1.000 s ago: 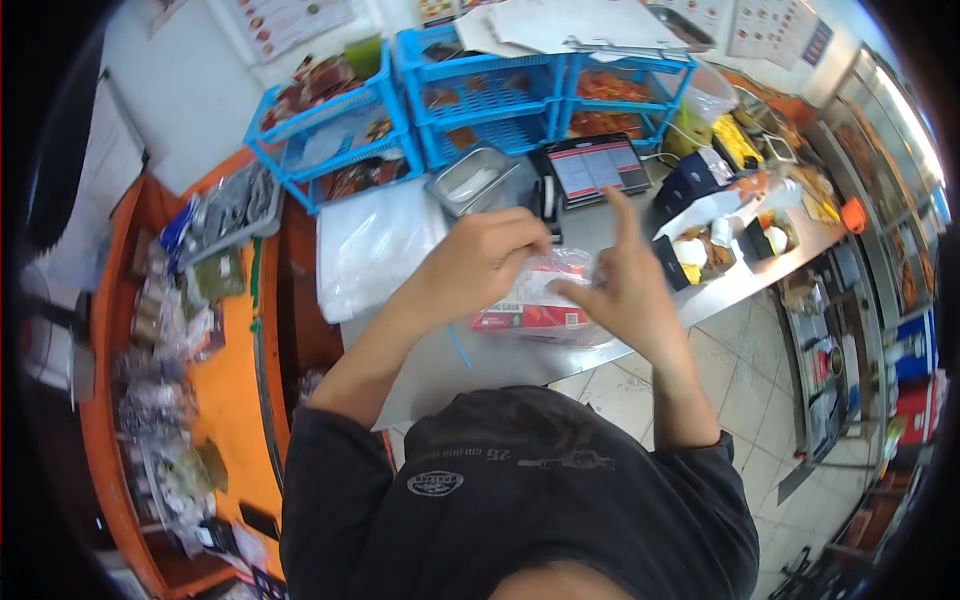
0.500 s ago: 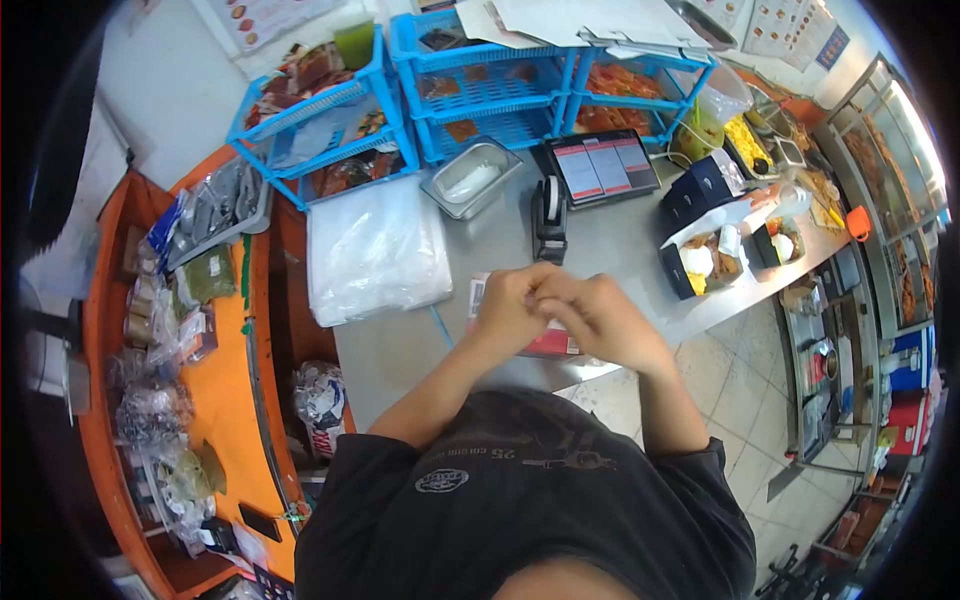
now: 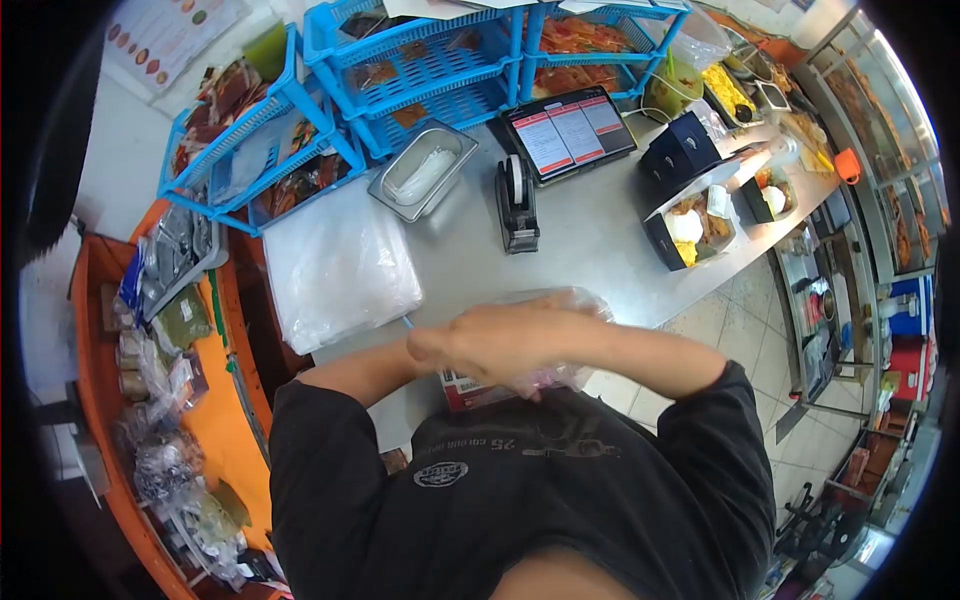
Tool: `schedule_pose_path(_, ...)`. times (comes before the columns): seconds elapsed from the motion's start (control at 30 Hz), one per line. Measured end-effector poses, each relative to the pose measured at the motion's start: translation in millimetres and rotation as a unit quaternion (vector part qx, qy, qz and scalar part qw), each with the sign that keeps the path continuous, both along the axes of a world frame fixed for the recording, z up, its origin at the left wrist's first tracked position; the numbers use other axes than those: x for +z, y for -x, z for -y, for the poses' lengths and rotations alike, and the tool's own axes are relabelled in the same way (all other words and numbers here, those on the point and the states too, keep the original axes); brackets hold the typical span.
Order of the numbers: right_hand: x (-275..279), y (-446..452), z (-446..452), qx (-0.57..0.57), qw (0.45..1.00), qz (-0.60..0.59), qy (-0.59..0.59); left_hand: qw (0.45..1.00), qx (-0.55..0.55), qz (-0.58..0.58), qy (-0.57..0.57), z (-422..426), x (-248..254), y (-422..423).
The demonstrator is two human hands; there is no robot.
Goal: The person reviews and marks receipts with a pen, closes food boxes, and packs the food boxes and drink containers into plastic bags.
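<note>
My right hand (image 3: 500,345) crosses in front of my body and lies over my left hand. Its fingers are smeared by motion. Only a strip of my left hand (image 3: 550,305) seems to show above it; the rest is hidden. Clear, thin plastic (image 3: 590,300) spreads around the far side of both hands, and more of it shows below them. Whether either hand grips this plastic I cannot make out. Under the hands, close to my shirt, sits a red and white printed box (image 3: 470,390), partly covered.
A stack of clear plastic bags (image 3: 342,265) lies left of my hands. Beyond are a metal pan (image 3: 424,170), a tape dispenser (image 3: 518,210), a tablet (image 3: 568,135) and blue tiered baskets (image 3: 425,80). Black food boxes (image 3: 690,230) stand open near the counter's right edge.
My hands were pinched together above the box; now the right has swept left across the other. Clear plastic has appeared around them. The view has shifted, with the box nearer my shirt.
</note>
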State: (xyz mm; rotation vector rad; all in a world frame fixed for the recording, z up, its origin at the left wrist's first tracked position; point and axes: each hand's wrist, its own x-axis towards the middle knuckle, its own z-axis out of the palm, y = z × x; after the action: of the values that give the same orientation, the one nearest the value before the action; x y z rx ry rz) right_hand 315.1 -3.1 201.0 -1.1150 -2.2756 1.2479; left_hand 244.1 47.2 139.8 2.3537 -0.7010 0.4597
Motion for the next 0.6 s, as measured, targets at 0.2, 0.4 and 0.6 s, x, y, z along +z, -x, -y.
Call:
schedule_pose_path(0.2, -33.2, -12.7, -35.3, -0.071, 0.995, -0.065, 0.025, 0.998, -0.051, -0.038, -0.03, -3.9, -57.9, 15.4)
schedule_pose_path(0.4, -9.7, -67.1, 11.4, -0.361, 0.905, -0.191, -0.122, 0.995, -0.067, -0.067, -0.021, -14.7, -93.8, 0.6)
schedule_pose_path(0.6, -88.9, -83.2, 123.4, -0.646, 0.69, -0.08, -0.315, 0.876, 0.175, -0.329, 0.306, -30.5, -23.9, -7.2)
